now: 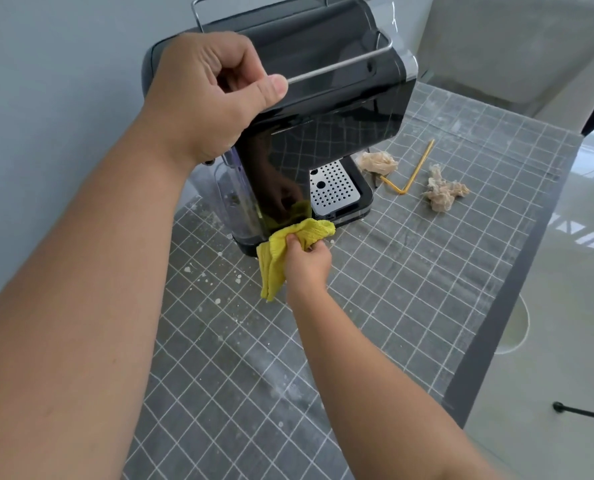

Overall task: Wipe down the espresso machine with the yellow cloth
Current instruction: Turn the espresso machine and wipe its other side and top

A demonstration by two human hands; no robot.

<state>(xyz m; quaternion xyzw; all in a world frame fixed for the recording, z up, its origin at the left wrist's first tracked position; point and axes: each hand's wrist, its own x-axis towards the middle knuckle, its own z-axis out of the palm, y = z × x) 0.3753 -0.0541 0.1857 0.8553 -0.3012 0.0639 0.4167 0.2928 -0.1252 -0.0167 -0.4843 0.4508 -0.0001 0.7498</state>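
The left hand [205,95] grips the top rail of the espresso machine [323,109] so it stays put. The right hand [306,263] squeezes the yellow cloth [288,244] against its bottom edge, at six o'clock.

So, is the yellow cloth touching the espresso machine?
Touching. In the head view the right hand presses the bunched yellow cloth against the lower corner of the espresso machine, with no gap visible between them.
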